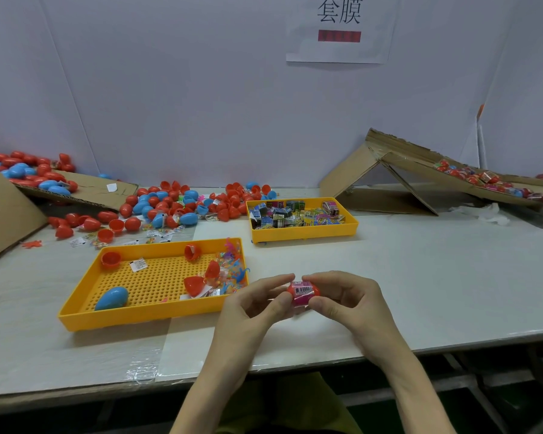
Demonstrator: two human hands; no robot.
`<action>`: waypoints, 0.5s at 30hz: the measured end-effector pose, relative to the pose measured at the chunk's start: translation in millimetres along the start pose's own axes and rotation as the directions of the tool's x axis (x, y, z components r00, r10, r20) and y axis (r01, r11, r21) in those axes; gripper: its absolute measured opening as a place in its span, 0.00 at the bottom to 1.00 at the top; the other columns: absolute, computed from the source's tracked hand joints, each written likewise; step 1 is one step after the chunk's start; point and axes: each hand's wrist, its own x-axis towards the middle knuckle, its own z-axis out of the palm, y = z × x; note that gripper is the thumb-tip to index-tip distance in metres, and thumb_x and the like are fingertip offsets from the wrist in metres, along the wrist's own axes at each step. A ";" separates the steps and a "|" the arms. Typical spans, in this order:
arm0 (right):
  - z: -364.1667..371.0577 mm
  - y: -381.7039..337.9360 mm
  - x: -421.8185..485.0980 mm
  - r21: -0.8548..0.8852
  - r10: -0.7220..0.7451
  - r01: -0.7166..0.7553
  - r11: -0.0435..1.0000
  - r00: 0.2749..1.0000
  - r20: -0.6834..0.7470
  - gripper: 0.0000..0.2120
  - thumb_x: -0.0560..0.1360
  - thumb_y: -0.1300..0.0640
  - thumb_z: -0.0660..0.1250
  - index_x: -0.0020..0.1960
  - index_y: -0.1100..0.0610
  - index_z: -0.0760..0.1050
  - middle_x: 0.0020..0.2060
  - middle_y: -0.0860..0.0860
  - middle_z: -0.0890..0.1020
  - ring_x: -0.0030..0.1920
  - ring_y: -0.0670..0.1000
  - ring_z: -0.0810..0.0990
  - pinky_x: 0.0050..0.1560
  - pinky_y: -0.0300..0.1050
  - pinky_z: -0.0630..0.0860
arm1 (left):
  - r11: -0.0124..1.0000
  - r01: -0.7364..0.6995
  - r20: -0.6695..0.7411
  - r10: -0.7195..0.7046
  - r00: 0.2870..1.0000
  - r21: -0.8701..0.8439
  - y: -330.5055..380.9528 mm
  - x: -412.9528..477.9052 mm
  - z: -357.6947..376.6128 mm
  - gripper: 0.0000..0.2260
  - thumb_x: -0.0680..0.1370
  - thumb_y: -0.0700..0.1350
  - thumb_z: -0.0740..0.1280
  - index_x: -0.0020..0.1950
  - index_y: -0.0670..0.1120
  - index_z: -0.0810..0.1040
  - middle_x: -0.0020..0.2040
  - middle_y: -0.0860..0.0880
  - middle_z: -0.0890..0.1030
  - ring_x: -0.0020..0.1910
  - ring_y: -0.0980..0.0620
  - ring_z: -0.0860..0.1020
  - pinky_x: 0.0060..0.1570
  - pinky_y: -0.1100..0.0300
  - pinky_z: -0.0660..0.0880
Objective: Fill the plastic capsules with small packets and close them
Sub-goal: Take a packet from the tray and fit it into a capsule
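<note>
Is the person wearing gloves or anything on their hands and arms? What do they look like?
No gloves. The left hand and right hand are bare, and no rings show on the fingers. The forearms are bare too: no sleeves, watch or bracelet show as far as the picture reaches.

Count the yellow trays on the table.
2. The near tray lies front left, holding capsule pieces; the far tray sits behind it to the right, full of printed wrappers. None seems hidden.

Both hands (304, 300) pinch red capsule (303, 292) above table (420, 277).
</note>
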 end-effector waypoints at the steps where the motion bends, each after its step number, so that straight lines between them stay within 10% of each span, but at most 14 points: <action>1: 0.0 0.2 0.0 -0.001 -0.002 0.002 1.000 1.000 -0.005 0.15 0.67 0.58 0.77 0.54 0.51 0.85 0.49 0.56 0.87 0.52 0.56 0.86 0.51 0.40 0.80 | 1.000 -0.002 0.008 0.002 1.000 0.008 0.9 -0.3 0.0 0.13 0.73 0.52 0.76 0.57 0.58 0.85 0.53 0.51 0.86 0.52 0.51 0.85 0.52 0.61 0.80; 15: -2.6 0.8 1.0 0.010 0.005 -0.006 1.000 0.999 0.041 0.08 0.65 0.62 0.79 0.44 0.55 0.84 0.42 0.55 0.85 0.45 0.55 0.86 0.45 0.41 0.80 | 0.998 -0.044 0.018 0.043 0.999 0.035 2.1 -3.0 1.3 0.16 0.66 0.53 0.76 0.53 0.58 0.86 0.49 0.51 0.87 0.48 0.51 0.86 0.47 0.65 0.79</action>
